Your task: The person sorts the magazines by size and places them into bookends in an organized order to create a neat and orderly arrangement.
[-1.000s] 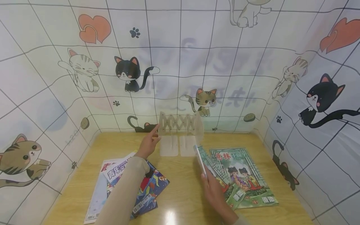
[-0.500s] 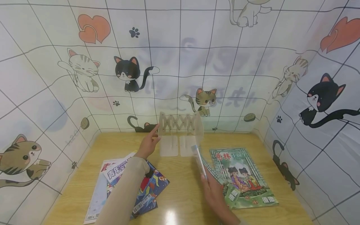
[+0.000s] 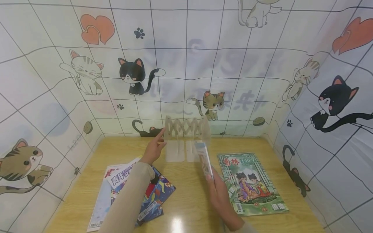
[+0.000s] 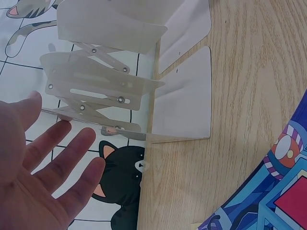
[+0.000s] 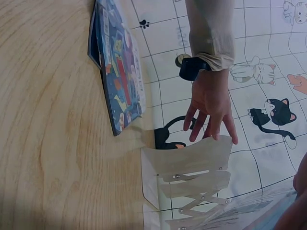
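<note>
A pale, translucent expandable bookrack (image 3: 175, 152) with crisscross bars stands against the back wall. My left hand (image 3: 152, 151) is at its left end panel; the left wrist view shows thumb and fingertips right at the panel's edge, fingers (image 4: 79, 143) spread and fairly straight. My right hand (image 3: 220, 198) grips a magazine (image 3: 205, 161) held on edge, its narrow spine facing me. The magazine's far end overlaps the rack's right base plate in the head view. At the lower right of the right wrist view, the held magazine (image 5: 268, 221) shows partly, blurred.
A green illustrated magazine (image 3: 256, 181) lies flat on the wooden table (image 3: 186, 207) to the right. Several magazines (image 3: 157, 197) are fanned in a pile at the left, partly under my left sleeve (image 3: 128, 200). Cat-printed cloth (image 3: 186, 64) encloses the back and sides.
My right hand has brought its magazine up and leftward, off the green magazine and toward the rack, turning it more on edge. My left hand has stayed at the rack's left end.
</note>
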`<action>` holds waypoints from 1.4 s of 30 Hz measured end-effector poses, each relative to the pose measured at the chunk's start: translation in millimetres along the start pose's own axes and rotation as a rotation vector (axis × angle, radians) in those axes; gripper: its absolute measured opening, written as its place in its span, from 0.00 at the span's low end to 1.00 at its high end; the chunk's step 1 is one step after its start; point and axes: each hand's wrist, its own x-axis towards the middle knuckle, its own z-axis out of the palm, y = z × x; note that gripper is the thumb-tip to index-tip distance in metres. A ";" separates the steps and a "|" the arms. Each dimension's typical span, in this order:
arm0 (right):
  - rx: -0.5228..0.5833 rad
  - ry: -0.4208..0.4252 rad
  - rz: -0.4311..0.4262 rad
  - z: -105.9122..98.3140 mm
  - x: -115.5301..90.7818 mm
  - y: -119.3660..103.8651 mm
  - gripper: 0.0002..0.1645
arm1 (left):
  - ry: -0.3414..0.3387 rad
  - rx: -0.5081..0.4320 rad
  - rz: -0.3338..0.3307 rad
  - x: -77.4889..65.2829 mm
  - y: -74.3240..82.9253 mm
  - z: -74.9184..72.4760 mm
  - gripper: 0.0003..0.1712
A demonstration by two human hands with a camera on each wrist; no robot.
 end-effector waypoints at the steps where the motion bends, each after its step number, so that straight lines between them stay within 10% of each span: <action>1: 0.011 0.003 -0.001 0.7 1.0 -0.2 0.26 | 0.001 -0.001 0.000 -0.1 0.2 0.1 0.36; 42: 0.132 0.213 -0.071 8.5 36.4 -5.2 0.21 | -0.009 -0.010 0.007 -1.2 2.2 -1.7 0.36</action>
